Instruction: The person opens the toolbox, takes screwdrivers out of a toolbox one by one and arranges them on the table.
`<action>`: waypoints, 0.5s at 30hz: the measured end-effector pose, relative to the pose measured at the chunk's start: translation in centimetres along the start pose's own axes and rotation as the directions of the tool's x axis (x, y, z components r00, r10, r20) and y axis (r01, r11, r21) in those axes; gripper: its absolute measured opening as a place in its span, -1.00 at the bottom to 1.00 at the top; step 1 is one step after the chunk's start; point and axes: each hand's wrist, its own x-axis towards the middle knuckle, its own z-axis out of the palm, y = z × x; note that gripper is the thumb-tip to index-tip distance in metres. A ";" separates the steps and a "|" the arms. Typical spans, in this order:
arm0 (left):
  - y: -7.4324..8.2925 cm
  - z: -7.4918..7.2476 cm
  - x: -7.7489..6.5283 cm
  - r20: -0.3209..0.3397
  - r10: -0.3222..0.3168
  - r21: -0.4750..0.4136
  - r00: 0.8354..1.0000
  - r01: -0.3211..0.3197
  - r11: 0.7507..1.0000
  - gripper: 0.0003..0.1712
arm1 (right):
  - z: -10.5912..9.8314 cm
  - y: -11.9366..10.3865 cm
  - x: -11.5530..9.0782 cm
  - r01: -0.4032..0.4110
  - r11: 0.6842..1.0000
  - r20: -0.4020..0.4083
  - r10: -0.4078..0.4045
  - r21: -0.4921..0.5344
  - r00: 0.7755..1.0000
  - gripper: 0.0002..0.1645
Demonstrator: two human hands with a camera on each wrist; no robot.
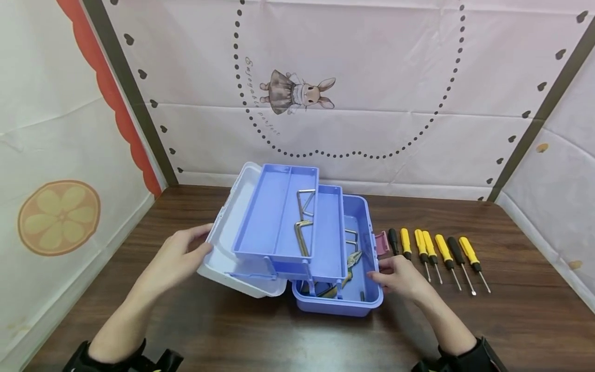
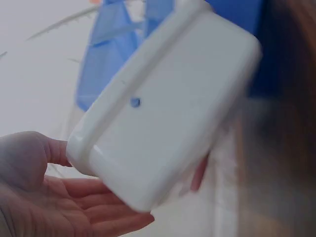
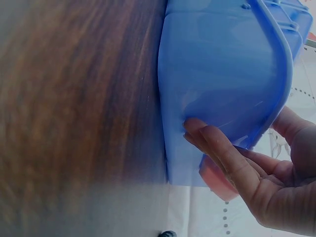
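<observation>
A blue toolbox (image 1: 334, 306) stands on the table with its pale lid (image 1: 223, 253) swung out to the left and its two blue trays (image 1: 260, 222) spread in steps. My left hand (image 1: 178, 258) holds the lid's left edge, thumb on the rim and fingers beneath, as the left wrist view shows. At the box's right side, my right hand (image 1: 402, 279) grips the rim, thumb over the edge and fingers along the outer wall (image 3: 222, 74). Hex keys (image 1: 303, 237) lie in the upper tray. Pliers (image 1: 353, 259) rest in the bottom, partly hidden by the trays.
Right of the box, several screwdrivers (image 1: 443, 250) with yellow or black handles lie in a row on the wooden table (image 1: 223, 336). A pink latch (image 1: 382, 243) juts from the box's right side. Patterned white cloth (image 1: 372, 77) walls the table's back and sides.
</observation>
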 end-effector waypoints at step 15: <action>8.0 4.1 0.9 -0.237 0.202 0.148 0.950 -0.170 0.974 -0.51 | -0.3 0.1 0.0 0.038 0.999 0.008 -0.038 0.001 0.999 -0.64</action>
